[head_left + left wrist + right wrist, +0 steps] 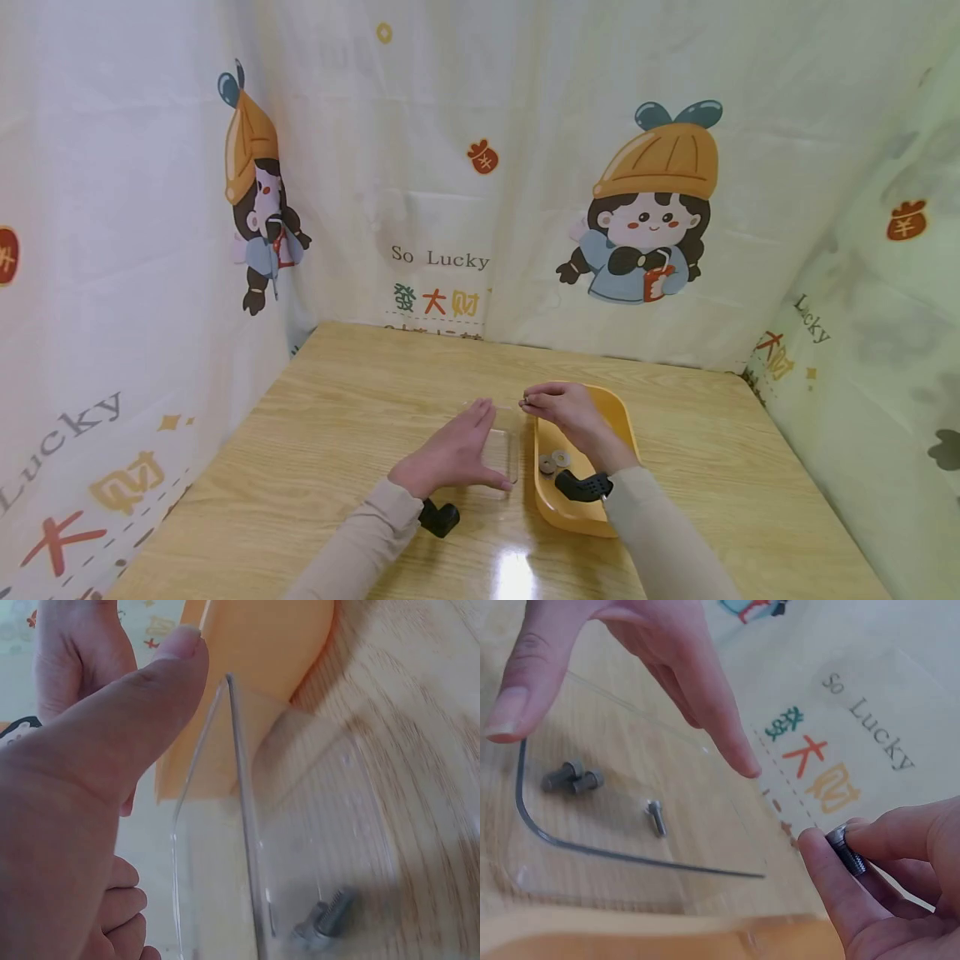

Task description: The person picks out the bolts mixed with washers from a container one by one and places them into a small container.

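Note:
My right hand (572, 417) pinches a socket-head bolt (846, 850) between thumb and fingertips, its threaded end showing in the right wrist view. This hand is over the far left edge of the yellow tray (573, 523). My left hand (453, 450) spans the clear plastic box (501, 457), thumb spread wide from straight fingers, with the thumb close to the box's near rim. Inside the box lie two bolts side by side (564, 777) and one separate smaller bolt (658, 818), seen in the right wrist view.
Two round metal washers (554, 461) lie in the yellow tray, right of the clear box. Both stand on a wood-grain table (360, 375). Printed cloth curtains (442, 167) hang around the back and sides. A black wrist camera (438, 518) sits under the left wrist.

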The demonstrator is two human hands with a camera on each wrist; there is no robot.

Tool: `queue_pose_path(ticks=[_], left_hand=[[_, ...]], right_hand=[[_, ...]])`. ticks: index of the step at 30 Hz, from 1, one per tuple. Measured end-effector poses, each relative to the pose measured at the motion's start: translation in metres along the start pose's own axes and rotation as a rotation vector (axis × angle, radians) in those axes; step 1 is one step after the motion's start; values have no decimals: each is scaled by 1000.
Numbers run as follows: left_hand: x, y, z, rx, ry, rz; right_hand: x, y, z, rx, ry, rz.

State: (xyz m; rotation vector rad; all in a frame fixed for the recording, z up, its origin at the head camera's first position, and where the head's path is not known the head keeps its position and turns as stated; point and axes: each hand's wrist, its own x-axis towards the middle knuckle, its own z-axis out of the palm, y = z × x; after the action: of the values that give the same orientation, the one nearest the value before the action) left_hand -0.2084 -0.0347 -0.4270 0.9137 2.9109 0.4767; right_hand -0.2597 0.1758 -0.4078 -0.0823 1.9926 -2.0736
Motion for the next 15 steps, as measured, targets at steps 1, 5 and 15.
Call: queue_pose_path(ticks=[1, 5, 15], left_hand=[[-1, -2, 0, 1, 6, 1], [-6, -7, 1, -10, 9, -12], [-15, -20, 0, 23, 9, -47]], right_hand=[[1, 0, 2, -2, -8, 0], [4, 3, 11, -19, -43, 5], [10, 8, 27, -125, -44, 7]])
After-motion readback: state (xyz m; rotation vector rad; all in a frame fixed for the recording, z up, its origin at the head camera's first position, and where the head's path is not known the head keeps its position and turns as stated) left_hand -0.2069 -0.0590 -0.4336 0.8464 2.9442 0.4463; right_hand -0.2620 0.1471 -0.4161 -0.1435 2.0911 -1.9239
